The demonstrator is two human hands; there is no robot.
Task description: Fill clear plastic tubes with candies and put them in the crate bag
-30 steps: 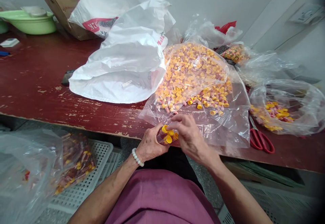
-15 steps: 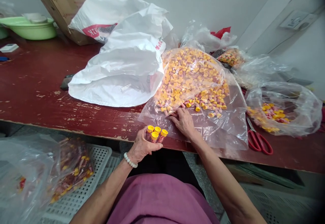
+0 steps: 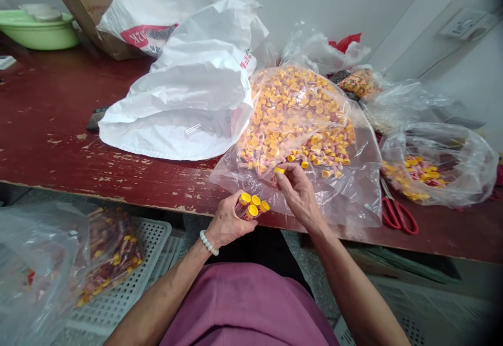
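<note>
Pretty sure that's a small workshop: beat-up red surface (image 3: 43,136) with chipped paint, a big clear bag (image 3: 361,191) heaped with little yellow-capped tubes (image 3: 305,164), white sack (image 3: 184,95), red-handled scissors (image 3: 389,212), cardboard box (image 3: 92,8), plus a holey white crate (image 3: 151,244) down low with another bagful (image 3: 112,257) in it.

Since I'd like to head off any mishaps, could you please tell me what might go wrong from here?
The left hand holds four yellow-capped tubes in a cluster near the front edge of the table; one could slip out and drop.
The right hand pinches a single yellow-capped tube near its yellow end, so it might slip.
The red-handled scissors lie beside the clear plastic bag and might nick it if bumped.
</note>
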